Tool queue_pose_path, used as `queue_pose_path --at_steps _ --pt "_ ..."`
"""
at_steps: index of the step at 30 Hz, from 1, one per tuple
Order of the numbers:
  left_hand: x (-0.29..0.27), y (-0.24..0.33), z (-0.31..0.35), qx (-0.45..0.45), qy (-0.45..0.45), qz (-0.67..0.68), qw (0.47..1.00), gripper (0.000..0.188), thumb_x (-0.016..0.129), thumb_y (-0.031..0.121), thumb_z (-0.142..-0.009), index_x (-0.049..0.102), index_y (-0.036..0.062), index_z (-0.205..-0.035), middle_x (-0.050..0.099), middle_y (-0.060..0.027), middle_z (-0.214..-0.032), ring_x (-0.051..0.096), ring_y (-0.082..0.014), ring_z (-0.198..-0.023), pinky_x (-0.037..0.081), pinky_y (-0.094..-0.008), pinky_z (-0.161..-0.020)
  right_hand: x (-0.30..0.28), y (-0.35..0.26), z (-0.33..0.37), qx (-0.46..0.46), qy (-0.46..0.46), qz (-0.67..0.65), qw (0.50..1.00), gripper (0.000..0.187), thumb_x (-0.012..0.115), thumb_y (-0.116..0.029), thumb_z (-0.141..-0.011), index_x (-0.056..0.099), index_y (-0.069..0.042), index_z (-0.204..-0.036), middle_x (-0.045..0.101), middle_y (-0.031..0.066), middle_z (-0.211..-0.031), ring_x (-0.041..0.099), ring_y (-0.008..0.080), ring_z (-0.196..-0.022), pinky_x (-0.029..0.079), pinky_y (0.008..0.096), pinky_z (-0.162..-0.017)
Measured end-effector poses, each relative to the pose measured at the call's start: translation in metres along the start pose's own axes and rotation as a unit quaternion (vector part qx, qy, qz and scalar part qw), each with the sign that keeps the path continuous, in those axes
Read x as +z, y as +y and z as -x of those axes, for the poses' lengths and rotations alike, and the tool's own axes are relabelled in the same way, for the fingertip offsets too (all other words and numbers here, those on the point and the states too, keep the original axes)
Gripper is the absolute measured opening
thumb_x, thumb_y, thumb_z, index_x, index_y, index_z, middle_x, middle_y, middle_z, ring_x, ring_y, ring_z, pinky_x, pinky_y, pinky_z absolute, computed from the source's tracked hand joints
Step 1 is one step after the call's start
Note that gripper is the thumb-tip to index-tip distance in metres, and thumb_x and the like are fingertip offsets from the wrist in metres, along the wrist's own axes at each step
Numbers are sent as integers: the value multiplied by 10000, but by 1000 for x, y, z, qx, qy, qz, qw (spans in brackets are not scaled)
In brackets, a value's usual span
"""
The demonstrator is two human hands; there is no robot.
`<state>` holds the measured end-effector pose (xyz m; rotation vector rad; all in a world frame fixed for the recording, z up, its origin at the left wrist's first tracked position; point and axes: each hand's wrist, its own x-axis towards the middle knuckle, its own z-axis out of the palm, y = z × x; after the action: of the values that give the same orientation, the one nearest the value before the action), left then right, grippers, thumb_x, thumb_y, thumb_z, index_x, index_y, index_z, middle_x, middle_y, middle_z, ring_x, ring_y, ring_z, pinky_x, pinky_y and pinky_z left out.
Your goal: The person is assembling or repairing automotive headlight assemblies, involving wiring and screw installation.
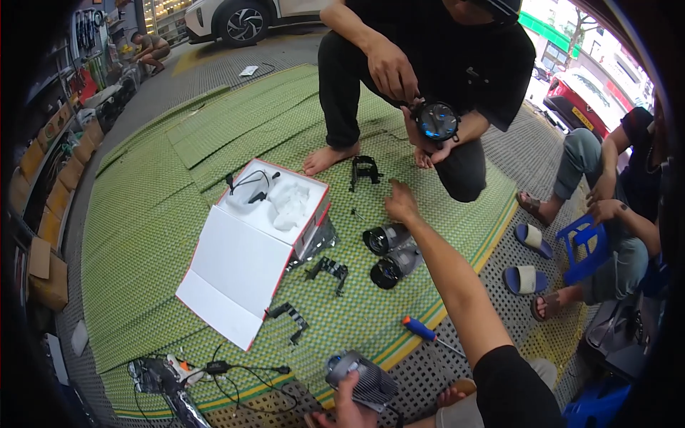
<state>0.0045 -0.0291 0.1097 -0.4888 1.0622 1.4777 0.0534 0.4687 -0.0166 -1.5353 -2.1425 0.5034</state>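
Observation:
My left hand point(347, 404) is closed around a dark ribbed cylindrical lamp unit point(367, 381) with a glassy end, low in the head view. My right hand point(402, 205) stretches forward above the mat with its index finger extended and holds nothing I can see. Just below it lie two dark lamp units point(386, 239) point(397, 267) with round lenses. Beyond its fingertips stands a black bracket point(364, 172). Opposite me, a squatting person in black holds a round lamp unit point(436, 120) with bluish reflections in its lens.
An open white box point(275, 203) with foam and a cable stands on the green woven mat point(143, 250). Two more black brackets point(330, 272) point(290, 322) lie nearby. A blue-handled screwdriver point(419, 328), cables point(218, 367), slippers point(524, 279) and a blue stool point(584, 246) surround the work area.

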Motion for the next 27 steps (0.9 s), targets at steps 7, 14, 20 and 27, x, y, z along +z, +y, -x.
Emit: queue_pose_path --at_steps 7,14,20,27 --pt "0 -2 -22 26 36 5 999 404 737 314 -922 616 73 -1223 670 -65 -1196 653 -238 -1076 544 -418 -934 22 -6 -105 -100 -28 178 978 774 599 -237 -1003 187 -105 -1645 330 196 -1618 328 369 -1498 336 535 -1203" --pt "11 8 -27 48 23 19 998 382 717 257 -919 613 84 -1244 677 -82 -1186 659 -258 -1088 548 -445 -950 4 -32 -90 -72 -32 266 961 538 719 -318 -908 588 -46 -1353 588 170 -1258 560 358 -1222 449 498 -1043" --pt "5 12 -24 60 -61 30 996 448 695 301 -940 592 71 -1311 663 -107 -1248 634 -289 -1175 521 -485 -1020 -66 -25 40 -7 -24 -158 987 387 782 -409 -888 719 -29 -918 689 64 -802 630 205 -724 483 373 -672" --pt "-7 28 -20 230 -177 62 955 528 523 492 -1062 533 109 -1425 632 -95 -1354 597 -237 -1246 458 -438 -1081 -158 -90 307 154 -111 -606 773 268 624 -309 -1052 670 -48 -1096 611 -40 -816 501 44 -612 387 227 -541"
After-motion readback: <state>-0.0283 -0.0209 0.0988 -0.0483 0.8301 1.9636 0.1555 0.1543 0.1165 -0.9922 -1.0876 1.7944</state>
